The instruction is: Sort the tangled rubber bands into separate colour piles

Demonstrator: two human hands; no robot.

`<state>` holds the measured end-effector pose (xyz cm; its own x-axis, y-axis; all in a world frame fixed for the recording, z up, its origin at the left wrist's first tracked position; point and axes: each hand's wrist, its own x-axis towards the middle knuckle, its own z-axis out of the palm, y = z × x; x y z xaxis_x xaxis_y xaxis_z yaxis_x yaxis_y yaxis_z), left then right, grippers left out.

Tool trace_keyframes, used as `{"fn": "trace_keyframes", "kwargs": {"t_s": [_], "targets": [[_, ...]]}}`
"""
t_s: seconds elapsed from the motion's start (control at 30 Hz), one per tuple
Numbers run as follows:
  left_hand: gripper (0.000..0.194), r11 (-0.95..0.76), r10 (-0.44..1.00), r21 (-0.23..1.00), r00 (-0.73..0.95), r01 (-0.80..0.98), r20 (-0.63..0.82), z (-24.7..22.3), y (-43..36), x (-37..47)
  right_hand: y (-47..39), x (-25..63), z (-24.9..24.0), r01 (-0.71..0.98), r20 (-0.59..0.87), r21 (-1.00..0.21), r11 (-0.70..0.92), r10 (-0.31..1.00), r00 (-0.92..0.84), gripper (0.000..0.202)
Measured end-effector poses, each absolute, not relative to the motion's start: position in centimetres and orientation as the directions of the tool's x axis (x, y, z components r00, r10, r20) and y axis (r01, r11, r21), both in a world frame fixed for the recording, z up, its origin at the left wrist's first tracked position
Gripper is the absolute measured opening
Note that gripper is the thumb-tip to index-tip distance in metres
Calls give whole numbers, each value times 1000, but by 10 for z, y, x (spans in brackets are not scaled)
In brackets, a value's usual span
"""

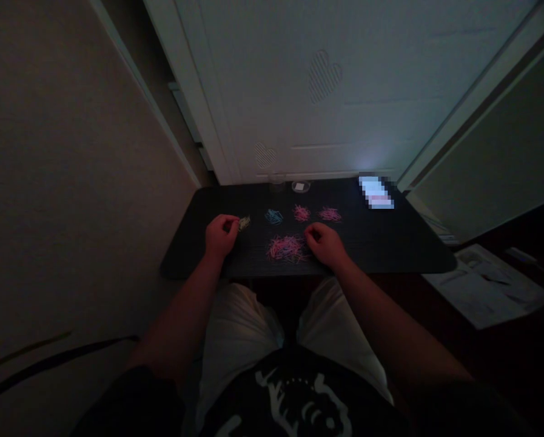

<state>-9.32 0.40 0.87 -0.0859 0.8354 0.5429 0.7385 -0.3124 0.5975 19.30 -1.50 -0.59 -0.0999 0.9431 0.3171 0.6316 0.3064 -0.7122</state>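
Note:
A mixed pile of thin pink and purplish sticks (286, 248) lies near the front edge of the dark table. Behind it are smaller piles: yellowish (244, 223), blue (274, 216), pink (301, 212) and another pink one (330, 213). My left hand (221, 234) is pinched at the left side of the yellowish pile. At the right edge of the mixed pile is my right hand (325, 243), its fingers curled together. Whatever either hand holds is too small and dark to make out.
A clear container (277, 182) and a round lid-like piece with a white label (301, 187) stand at the table's (390, 249) back edge. A lit, pixelated screen (376, 192) lies at the back right. White panelling rises behind; papers (490, 285) lie lower right.

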Motion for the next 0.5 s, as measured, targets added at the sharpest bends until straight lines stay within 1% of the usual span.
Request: {"fn": "trace_keyframes", "kwargs": {"t_s": [0.07, 0.2, 0.27, 0.37, 0.5], "targets": [[16, -361, 817, 604, -71, 711, 572, 11, -3, -80, -14, 193, -7, 637, 305, -712, 296, 947, -100, 12], [15, -489, 812, 562, 111, 667, 574, 16, -13, -46, -12, 195, -9, 641, 313, -715, 280, 948, -66, 17], [15, -511, 816, 564, 159, 649, 556, 19, -11, -34, -11, 196, -10, 631, 335, -724, 279, 942, -33, 20], [17, -475, 843, 611, 127, 634, 523, 19, -3, -26, -12, 197, -9, 648, 339, -708, 280, 940, -36, 20], [19, -396, 881, 668, 56, 630, 469, 10, 5, -28, -15, 197, -3, 710, 334, -611, 351, 927, -171, 13]]}}
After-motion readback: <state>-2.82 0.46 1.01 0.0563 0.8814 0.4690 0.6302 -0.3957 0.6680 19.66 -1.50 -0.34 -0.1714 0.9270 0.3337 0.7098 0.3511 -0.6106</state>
